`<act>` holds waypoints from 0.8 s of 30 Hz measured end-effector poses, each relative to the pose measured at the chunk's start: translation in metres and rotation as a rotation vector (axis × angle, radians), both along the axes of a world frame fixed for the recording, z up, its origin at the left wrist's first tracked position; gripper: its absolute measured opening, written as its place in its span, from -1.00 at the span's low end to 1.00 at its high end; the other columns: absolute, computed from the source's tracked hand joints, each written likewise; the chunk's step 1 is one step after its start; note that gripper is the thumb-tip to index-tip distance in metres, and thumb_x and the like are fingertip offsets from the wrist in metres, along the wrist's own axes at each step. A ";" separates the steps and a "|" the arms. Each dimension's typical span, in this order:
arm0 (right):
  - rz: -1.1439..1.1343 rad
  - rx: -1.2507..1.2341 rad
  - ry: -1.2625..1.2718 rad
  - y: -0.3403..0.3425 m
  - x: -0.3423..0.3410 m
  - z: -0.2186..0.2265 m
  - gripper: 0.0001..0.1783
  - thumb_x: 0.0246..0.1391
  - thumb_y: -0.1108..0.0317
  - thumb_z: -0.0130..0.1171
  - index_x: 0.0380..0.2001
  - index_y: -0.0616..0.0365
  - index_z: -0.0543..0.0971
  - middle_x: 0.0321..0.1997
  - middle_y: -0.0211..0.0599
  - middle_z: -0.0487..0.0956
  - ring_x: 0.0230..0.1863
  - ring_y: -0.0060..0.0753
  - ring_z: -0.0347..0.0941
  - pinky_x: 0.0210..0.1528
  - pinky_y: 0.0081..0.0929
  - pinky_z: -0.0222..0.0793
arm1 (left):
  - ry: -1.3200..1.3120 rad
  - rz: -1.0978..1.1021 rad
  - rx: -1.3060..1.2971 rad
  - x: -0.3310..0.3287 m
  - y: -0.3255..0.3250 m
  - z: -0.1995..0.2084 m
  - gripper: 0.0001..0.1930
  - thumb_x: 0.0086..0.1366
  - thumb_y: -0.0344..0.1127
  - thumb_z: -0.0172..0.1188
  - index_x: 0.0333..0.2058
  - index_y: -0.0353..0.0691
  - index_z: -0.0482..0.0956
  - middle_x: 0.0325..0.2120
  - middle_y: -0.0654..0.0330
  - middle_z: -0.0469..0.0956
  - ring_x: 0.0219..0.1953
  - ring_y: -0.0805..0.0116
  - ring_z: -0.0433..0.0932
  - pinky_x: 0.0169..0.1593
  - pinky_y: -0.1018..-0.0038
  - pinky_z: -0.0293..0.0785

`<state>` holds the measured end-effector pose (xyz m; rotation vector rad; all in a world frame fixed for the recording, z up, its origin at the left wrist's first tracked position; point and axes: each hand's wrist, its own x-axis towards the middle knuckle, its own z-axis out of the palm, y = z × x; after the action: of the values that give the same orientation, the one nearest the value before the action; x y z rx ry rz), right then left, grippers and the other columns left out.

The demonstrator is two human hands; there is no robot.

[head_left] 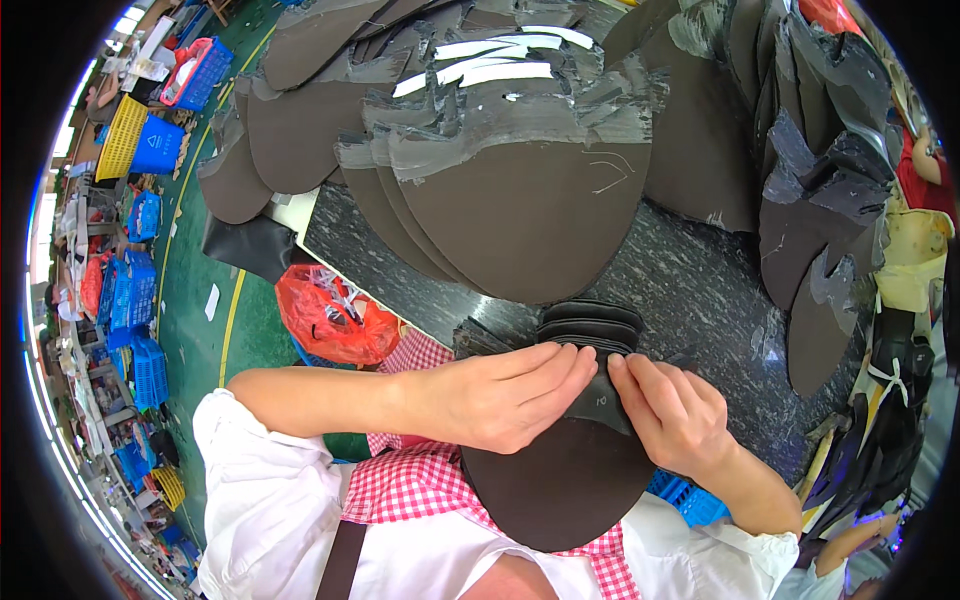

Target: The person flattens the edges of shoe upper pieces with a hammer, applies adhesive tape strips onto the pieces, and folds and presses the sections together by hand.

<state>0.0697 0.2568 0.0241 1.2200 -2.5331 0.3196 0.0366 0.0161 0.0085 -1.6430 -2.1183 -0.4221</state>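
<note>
Low in front of my chest hangs a dark brown, round-ended flat piece (560,485) with a greyish-black band across its upper part. My left hand (525,395) is closed in a pinch at the band's upper left edge. At the upper right edge, my right hand (675,410) pinches with thumb and forefinger. Just beyond the fingertips, at the table's near edge, lies a stack of small curved black strips (590,325). The fingers partly cover where the piece and the strips meet, so I cannot tell whether they are joined.
Larger brown rounded pieces (530,220) overlap across the dark speckled table (690,270). More pieces (825,190) are heaped at the right. Left of the table hangs a red plastic bag (335,315). Blue baskets (130,290) line the green floor (200,270). Another person's arm (855,540) shows lower right.
</note>
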 end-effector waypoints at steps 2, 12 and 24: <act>0.010 0.047 -0.012 0.003 0.000 0.007 -0.65 -0.22 0.49 0.23 -0.24 0.27 0.68 -0.25 -0.27 0.55 -0.37 -0.50 0.52 -0.43 -0.63 0.41 | -0.076 0.003 -0.071 0.000 -0.009 0.004 -0.68 0.03 -0.39 0.21 -0.21 -0.42 0.63 -0.14 -0.04 0.57 -0.08 0.25 0.59 -0.04 0.48 0.56; -0.207 -0.462 -0.109 -0.056 -0.152 0.029 -0.61 0.09 0.46 0.16 0.02 0.25 0.49 -0.03 -0.05 0.46 -0.05 -0.01 0.43 -0.03 -0.28 0.38 | -0.367 0.441 0.359 -0.147 -0.056 0.024 -0.66 0.32 -0.32 0.08 0.04 -0.26 0.48 -0.08 0.08 0.46 0.00 0.14 0.41 0.13 0.34 0.29; -0.184 -0.420 0.064 -0.078 -0.182 -0.006 -0.85 -0.08 0.36 0.32 -0.38 0.10 0.61 -0.25 -0.45 0.52 -0.23 -0.29 0.45 -0.15 -0.34 0.31 | -0.527 0.409 0.251 -0.150 -0.070 0.023 -0.57 0.42 -0.17 -0.11 0.18 -0.20 0.40 -0.09 0.25 0.52 0.05 0.30 0.37 0.24 0.30 0.00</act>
<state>-0.1126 0.1792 0.0183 0.8195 -2.3390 0.7108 -0.1134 -0.0541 0.0316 -0.9923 -2.5621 -1.0200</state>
